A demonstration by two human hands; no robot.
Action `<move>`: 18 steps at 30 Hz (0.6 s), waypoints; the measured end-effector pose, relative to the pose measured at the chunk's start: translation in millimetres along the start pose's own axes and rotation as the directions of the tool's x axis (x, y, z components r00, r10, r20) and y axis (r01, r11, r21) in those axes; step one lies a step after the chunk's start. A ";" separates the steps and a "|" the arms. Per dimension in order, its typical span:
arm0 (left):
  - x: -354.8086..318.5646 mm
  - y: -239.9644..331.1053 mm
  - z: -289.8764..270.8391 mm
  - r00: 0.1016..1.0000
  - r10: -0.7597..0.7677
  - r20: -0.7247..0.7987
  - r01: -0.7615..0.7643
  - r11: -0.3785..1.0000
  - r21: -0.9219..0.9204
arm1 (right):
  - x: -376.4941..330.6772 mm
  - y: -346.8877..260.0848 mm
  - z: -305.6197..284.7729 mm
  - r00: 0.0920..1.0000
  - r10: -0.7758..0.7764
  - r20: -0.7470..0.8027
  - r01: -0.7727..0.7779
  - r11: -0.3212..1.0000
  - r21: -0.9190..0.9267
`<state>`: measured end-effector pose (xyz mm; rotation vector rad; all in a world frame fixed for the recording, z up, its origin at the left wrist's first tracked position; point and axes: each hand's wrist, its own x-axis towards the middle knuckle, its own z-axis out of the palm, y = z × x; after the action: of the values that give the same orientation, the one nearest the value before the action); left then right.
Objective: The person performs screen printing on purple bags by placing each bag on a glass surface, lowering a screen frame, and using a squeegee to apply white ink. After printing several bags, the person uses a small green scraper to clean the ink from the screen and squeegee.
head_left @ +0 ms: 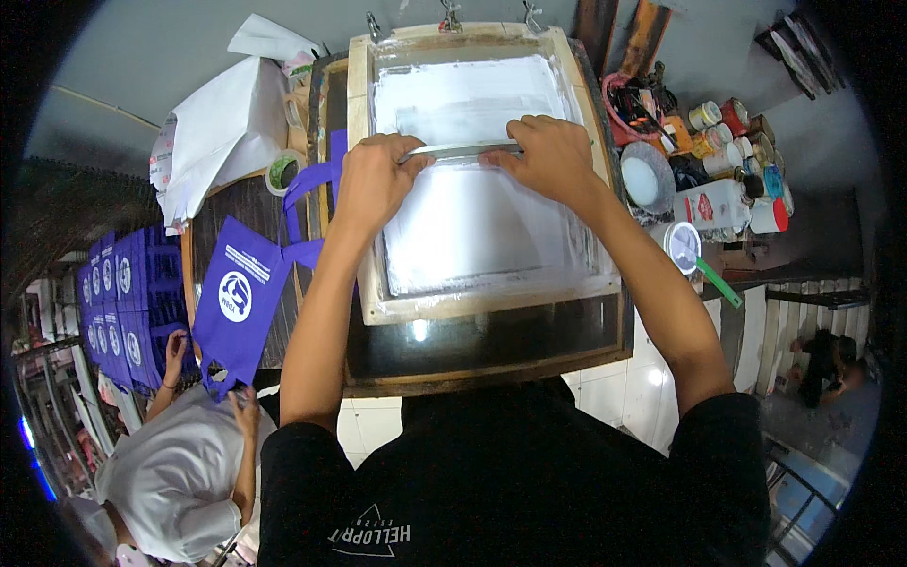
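Note:
Both of my hands grip a squeegee (463, 151) that lies crosswise over a wooden-framed printing screen (358, 104). My left hand (380, 180) is closed on its left end. At the other end, my right hand (550, 161) wraps around it, thumb toward me. White ink coats the mesh above the squeegee, while the mesh below looks smooth and shiny. Purple fabric shows at the screen's left edge; what lies beneath the screen is hidden. To the left, a co-worker's hand (246, 411) holds a purple bag (241, 283) with a white round print.
Metal clamps (450, 17) stand at the screen's far edge. Ink cans (707, 116), a bowl of white ink (642, 180) and a white tub (680, 242) with a green-handled tool (721, 286) crowd the right. White paper (236, 109) and several printed purple bags (113, 326) are left.

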<state>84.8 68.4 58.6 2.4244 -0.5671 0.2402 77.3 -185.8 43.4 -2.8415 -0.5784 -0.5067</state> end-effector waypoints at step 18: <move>-136.6 65.7 -18.2 0.993 -0.049 0.109 0.058 0.995 -0.076 | -124.8 -69.5 -46.1 0.990 0.013 0.138 -0.023 0.997 0.070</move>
<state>-67.3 79.3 66.9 2.3829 -0.5472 0.0645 -72.4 -177.5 48.6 -2.8267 -0.5815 -0.2821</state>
